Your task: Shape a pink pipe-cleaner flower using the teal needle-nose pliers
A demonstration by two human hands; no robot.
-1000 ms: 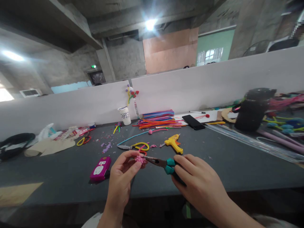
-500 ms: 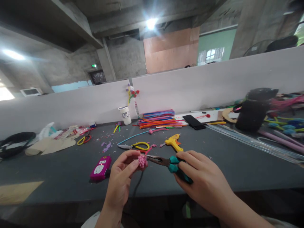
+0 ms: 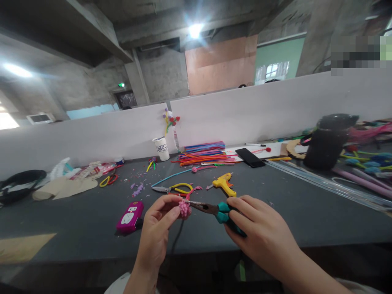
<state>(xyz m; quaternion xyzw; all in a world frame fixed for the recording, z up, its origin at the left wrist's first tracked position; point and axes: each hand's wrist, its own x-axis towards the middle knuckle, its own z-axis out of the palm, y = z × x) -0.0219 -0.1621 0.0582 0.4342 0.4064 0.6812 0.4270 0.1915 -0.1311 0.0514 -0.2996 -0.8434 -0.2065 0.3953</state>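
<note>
My left hand (image 3: 157, 232) pinches a small pink fuzzy pipe-cleaner piece (image 3: 184, 208) between thumb and fingers, above the near edge of the dark table (image 3: 76, 220). My right hand (image 3: 260, 234) grips the teal handles of needle-nose pliers (image 3: 214, 209). The pliers' tip touches the top of the pink piece. Just beyond the hands lie yellow-handled scissors (image 3: 176, 188) and a yellow glue gun (image 3: 224, 183).
A magenta power strip (image 3: 130, 217) lies left of my hands. Farther back are a stack of coloured pipe cleaners (image 3: 205, 155), a white cup (image 3: 161, 148), a black phone (image 3: 249, 157) and a black pot (image 3: 327, 141). A white divider wall (image 3: 275, 110) runs behind.
The pink piece was turned in my left fingers and the pliers shifted slightly right, then back onto its top. Both hands stay in nearly the same place.
</note>
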